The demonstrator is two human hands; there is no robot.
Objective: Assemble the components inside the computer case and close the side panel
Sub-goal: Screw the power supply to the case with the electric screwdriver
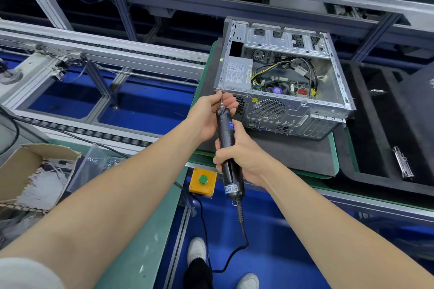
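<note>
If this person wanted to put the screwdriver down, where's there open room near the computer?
The black mat is bare between the computer case and its own near edge. The green bench this side of the clear bin, left of the yellow button box, is bare too. Crowded: the cardboard box and clear bin, both holding parts.

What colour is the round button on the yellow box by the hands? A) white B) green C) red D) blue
B: the round button set in the top of the yellow box is plainly green.
</note>
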